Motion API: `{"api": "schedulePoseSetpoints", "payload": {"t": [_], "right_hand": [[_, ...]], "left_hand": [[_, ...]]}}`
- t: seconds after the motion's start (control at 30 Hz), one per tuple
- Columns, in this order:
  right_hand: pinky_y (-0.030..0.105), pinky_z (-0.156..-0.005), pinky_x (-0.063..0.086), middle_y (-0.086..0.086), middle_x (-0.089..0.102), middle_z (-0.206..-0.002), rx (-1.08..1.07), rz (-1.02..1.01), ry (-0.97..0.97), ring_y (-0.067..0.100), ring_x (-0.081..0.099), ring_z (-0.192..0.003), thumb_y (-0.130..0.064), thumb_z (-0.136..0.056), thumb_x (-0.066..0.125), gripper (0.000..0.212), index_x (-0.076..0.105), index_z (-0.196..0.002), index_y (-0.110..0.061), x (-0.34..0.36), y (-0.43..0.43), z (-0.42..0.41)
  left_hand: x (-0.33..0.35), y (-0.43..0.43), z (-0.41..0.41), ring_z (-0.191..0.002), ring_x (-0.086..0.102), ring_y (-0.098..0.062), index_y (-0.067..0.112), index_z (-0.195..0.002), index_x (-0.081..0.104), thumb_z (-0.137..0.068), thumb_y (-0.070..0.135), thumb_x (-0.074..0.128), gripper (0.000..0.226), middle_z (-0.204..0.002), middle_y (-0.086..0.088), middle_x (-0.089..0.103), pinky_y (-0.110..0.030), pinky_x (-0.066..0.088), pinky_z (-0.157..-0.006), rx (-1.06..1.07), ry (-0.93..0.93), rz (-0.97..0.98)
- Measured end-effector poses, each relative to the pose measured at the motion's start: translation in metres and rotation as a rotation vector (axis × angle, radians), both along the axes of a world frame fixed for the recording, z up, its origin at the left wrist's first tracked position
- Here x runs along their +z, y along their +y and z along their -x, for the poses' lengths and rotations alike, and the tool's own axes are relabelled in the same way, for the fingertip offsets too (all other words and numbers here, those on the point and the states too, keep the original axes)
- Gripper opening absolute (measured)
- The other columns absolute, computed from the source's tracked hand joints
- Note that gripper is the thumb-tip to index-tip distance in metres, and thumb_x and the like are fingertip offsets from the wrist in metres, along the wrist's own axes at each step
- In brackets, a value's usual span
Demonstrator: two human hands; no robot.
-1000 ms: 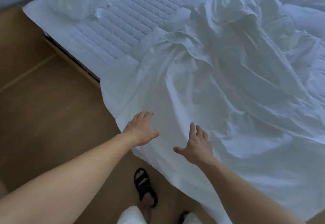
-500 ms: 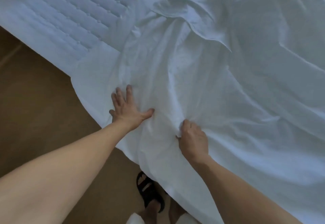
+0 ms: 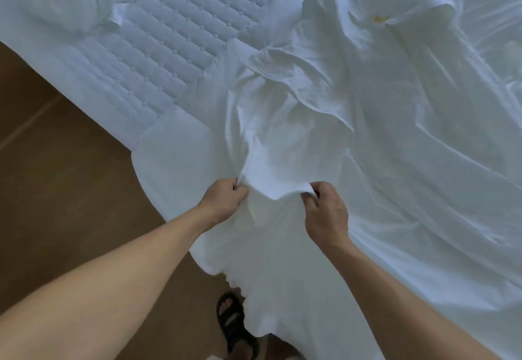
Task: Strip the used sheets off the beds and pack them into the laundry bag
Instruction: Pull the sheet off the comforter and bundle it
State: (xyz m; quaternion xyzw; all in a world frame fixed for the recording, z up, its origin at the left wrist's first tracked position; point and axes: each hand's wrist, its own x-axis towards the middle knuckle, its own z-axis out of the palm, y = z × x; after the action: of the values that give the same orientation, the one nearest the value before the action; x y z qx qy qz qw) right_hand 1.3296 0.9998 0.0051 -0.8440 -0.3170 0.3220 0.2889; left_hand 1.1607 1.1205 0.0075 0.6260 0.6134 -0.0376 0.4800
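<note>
With left hand and right hand each fisted on folds of the sheet, pull evenly off the mattress, clear of the sandal.

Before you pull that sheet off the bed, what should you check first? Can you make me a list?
1. Left hand grips the sheet: ok, cloth is bunched in it.
2. Right hand grips the sheet: ok, it pinches a fold beside the left hand.
3. Near edge free of the quilted mattress: ok, it hangs loose over the side.
4. Far side of the sheet free: cannot tell, it runs out of view.
5. Hem clear of the sandal: not ok, it hangs right beside the foot and might get stepped on.
6. Laundry bag ready nearby: cannot tell, none in view.
</note>
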Motion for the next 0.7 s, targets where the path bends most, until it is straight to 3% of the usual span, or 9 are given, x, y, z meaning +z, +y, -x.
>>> {"api": "schedulePoseSetpoints", "payload": {"t": [0.13, 0.2, 0.3, 0.37, 0.43, 0.47, 0.57, 0.63, 0.7], "right_hand": [[0.021, -0.087, 0.038, -0.009, 0.053, -0.119, -0.107, -0.266, 0.148, 0.019, 0.053, -0.115, -0.018, -0.101, 0.055, 0.009, 0.059, -0.108, -0.021, 0.026, 0.014, -0.020], [0.022, -0.097, 0.040, -0.012, 0.048, -0.138, -0.025, -0.274, 0.355, 0.014, 0.051, -0.126, -0.032, -0.096, 0.062, 0.042, 0.048, -0.136, -0.028, 0.034, 0.009, -0.017], [0.022, -0.092, 0.051, -0.026, 0.048, -0.134, 0.037, -0.205, 0.685, -0.001, 0.055, -0.119, -0.053, -0.063, 0.080, 0.117, 0.007, -0.154, -0.048, 0.037, 0.001, 0.001], [0.026, -0.087, 0.055, -0.029, 0.054, -0.122, 0.034, -0.156, 0.611, 0.000, 0.059, -0.110, -0.046, -0.057, 0.088, 0.134, -0.007, -0.150, -0.057, 0.032, 0.001, 0.013], [0.032, -0.083, 0.056, -0.027, 0.060, -0.106, -0.001, -0.120, 0.432, 0.006, 0.063, -0.098, -0.034, -0.071, 0.085, 0.117, 0.004, -0.153, -0.053, 0.032, 0.005, 0.019], [0.033, -0.081, 0.055, -0.026, 0.061, -0.101, -0.001, -0.134, 0.356, 0.009, 0.064, -0.096, -0.027, -0.079, 0.080, 0.093, 0.024, -0.151, -0.046, 0.031, 0.006, 0.017], [0.038, -0.073, 0.052, -0.014, 0.064, -0.080, 0.127, -0.156, 0.188, 0.019, 0.064, -0.082, -0.013, -0.089, 0.065, 0.022, 0.066, -0.103, -0.030, 0.043, 0.009, 0.004], [0.035, -0.069, 0.047, -0.012, 0.064, -0.074, 0.147, -0.198, 0.111, 0.018, 0.060, -0.075, -0.009, -0.091, 0.060, 0.028, 0.069, -0.093, -0.035, 0.062, 0.013, -0.009], [0.035, -0.075, 0.047, -0.004, 0.071, -0.090, 0.127, -0.278, -0.036, 0.022, 0.064, -0.087, -0.005, -0.089, 0.059, 0.037, 0.073, -0.111, -0.030, 0.087, 0.026, -0.023]], "left_hand": [[0.076, 0.006, -0.050, -0.061, 0.046, -0.017, 0.021, -0.061, 0.048, -0.080, 0.032, 0.049, 0.023, -0.064, 0.000, 0.049, -0.029, 0.036, -0.059, 0.158, -0.449, -0.047], [0.098, 0.008, -0.073, -0.062, 0.051, -0.017, 0.022, -0.062, 0.056, -0.083, 0.031, 0.047, 0.025, -0.065, 0.002, 0.055, -0.028, 0.042, -0.059, 0.159, -0.591, 0.020], [0.102, 0.000, -0.087, -0.068, 0.055, -0.020, 0.016, -0.075, 0.057, -0.096, 0.019, 0.044, 0.025, -0.070, 0.000, 0.059, -0.030, 0.046, -0.062, 0.223, -0.576, 0.078], [0.100, -0.009, -0.087, -0.072, 0.062, -0.021, 0.012, -0.082, 0.062, -0.097, 0.015, 0.043, 0.024, -0.074, -0.002, 0.065, -0.032, 0.051, -0.063, 0.310, -0.551, 0.117], [0.098, -0.014, -0.082, -0.074, 0.069, -0.019, 0.010, -0.090, 0.069, -0.097, 0.015, 0.045, 0.025, -0.080, -0.003, 0.072, -0.032, 0.056, -0.066, 0.424, -0.579, 0.171], [0.097, -0.013, -0.076, -0.074, 0.069, -0.019, 0.008, -0.090, 0.068, -0.096, 0.015, 0.046, 0.024, -0.081, -0.005, 0.072, -0.033, 0.056, -0.066, 0.458, -0.584, 0.175], [0.089, 0.006, -0.058, -0.076, 0.057, -0.026, 0.006, -0.085, 0.057, -0.084, 0.025, 0.052, 0.020, -0.083, -0.012, 0.059, -0.038, 0.048, -0.062, 0.472, -0.436, 0.030], [0.084, 0.020, -0.048, -0.073, 0.056, -0.027, 0.005, -0.087, 0.053, -0.084, 0.022, 0.055, 0.018, -0.083, -0.012, 0.056, -0.035, 0.053, -0.057, 0.446, -0.315, -0.031], [0.080, 0.029, -0.041, -0.065, 0.061, -0.025, 0.002, -0.103, 0.052, -0.088, 0.019, 0.059, 0.023, -0.088, -0.014, 0.058, -0.031, 0.053, -0.053, 0.401, -0.255, -0.010]]}}
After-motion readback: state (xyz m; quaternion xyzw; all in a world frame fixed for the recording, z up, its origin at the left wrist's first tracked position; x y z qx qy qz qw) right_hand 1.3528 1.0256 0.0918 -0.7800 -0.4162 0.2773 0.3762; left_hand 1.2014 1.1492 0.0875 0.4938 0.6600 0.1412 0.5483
